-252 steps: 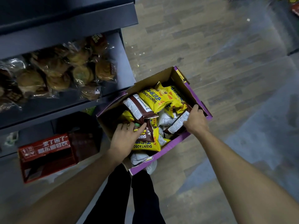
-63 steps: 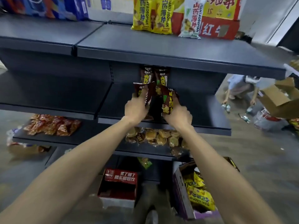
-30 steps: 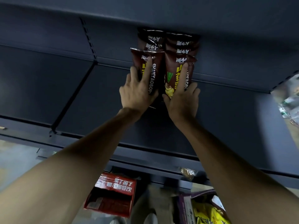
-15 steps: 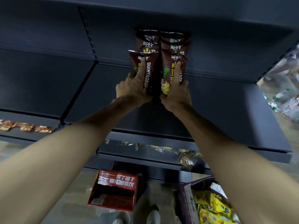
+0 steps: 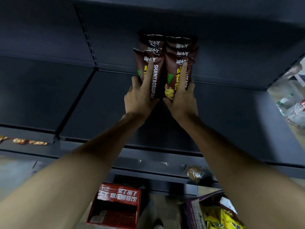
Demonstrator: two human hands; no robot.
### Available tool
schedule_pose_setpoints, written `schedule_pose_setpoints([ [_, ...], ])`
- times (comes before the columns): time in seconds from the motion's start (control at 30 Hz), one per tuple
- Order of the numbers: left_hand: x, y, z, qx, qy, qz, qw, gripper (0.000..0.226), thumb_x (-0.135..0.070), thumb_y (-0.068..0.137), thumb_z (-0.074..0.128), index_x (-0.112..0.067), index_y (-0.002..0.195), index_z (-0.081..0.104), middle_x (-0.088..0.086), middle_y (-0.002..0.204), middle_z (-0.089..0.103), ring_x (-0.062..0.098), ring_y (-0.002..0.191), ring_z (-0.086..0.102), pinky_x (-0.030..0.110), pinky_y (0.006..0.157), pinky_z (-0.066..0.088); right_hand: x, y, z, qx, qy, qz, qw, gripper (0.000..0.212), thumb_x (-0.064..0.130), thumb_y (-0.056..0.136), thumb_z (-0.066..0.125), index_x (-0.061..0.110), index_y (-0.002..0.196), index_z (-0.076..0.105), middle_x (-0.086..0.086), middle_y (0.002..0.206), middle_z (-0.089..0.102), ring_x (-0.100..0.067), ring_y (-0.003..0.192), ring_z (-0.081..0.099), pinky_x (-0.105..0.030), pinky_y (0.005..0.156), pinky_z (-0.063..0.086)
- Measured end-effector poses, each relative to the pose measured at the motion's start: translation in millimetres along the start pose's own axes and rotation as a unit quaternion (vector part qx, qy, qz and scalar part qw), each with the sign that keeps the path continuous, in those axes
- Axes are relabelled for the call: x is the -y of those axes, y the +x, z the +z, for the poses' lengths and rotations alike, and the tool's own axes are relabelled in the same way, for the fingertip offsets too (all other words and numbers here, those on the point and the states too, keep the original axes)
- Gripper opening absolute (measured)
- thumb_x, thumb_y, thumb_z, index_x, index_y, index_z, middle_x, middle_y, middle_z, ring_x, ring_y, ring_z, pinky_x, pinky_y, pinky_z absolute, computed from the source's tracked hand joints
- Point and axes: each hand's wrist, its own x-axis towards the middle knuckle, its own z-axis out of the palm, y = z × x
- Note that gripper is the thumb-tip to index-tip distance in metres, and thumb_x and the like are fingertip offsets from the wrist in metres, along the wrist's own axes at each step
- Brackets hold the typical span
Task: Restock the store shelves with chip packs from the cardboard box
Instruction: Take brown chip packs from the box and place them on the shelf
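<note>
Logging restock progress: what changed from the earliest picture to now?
The left hand took the left brown pack and the right hand the right brown pack out of the cardboard box and raised them onto the shelf, upright before the packs already there; both still grip. Box and red carton stayed on the floor.

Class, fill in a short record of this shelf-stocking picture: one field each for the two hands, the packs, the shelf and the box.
Left hand: holds the left front pack, index finger flat on its face
Right hand: holds the right front pack the same way
Back packs: more brown packs upright behind both, two rows side by side
Shelf: dark, packs near its rear
Cardboard box: on the floor, lower right, yellow packs inside
</note>
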Motion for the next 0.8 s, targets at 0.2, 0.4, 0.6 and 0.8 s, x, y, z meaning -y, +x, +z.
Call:
schedule_pose_setpoints([
  [0.2, 1.7, 1.6, 4.0, -0.003, -0.012, -0.018, 1.0, 0.105, -0.049, 0.075, 0.072, -0.05, 0.15, -0.003, 0.007, 0.111, 0.041, 0.035, 0.094, 0.057, 0.045, 0.074, 0.048, -3.6, 0.1, 7.8, -0.024, 0.004, 0.01, 1.0, 0.119, 0.026, 0.081, 0.077, 0.04, 0.15, -0.019, -0.019, 0.145, 0.032, -0.038, 0.121, 0.051, -0.05, 0.094, 0.047],
  [0.4, 2.4, -1.8, -4.9, 0.012, -0.111, -0.032, 0.993, 0.117, -0.034, 0.068, 0.083, -0.054, 0.148, 0.0, 0.003, 0.117, 0.035, 0.029, 0.099, 0.056, 0.043, 0.087, 0.051, 0.9, -3.4, 4.9, -0.03, 0.002, 0.019, 0.999, 0.115, 0.027, 0.081, 0.076, 0.038, 0.153, -0.013, -0.015, 0.134, 0.036, -0.033, 0.118, 0.05, -0.049, 0.092, 0.049],
  [0.6, 3.8, -20.7, -14.3, 0.055, -0.1, -0.007, 0.993, 0.112, -0.025, 0.073, 0.08, -0.052, 0.149, 0.001, 0.006, 0.125, 0.033, 0.033, 0.103, 0.056, 0.046, 0.088, 0.052, 11.1, -13.8, -8.2, -0.069, -0.143, 0.041, 0.986, 0.115, 0.049, 0.075, 0.078, 0.042, 0.152, -0.006, -0.017, 0.137, 0.033, -0.034, 0.12, 0.039, -0.049, 0.085, 0.052],
  [0.8, 5.5, -32.4, -29.8, 0.075, -0.055, 0.028, 0.995, 0.109, -0.018, 0.073, 0.079, -0.042, 0.151, 0.008, 0.01, 0.142, 0.024, 0.035, 0.118, 0.047, 0.049, 0.092, 0.051, 19.5, -34.9, -29.8, -0.05, -0.134, 0.034, 0.989, 0.103, 0.044, 0.082, 0.072, 0.039, 0.154, -0.001, -0.014, 0.142, 0.03, -0.033, 0.122, 0.041, -0.048, 0.082, 0.052],
])
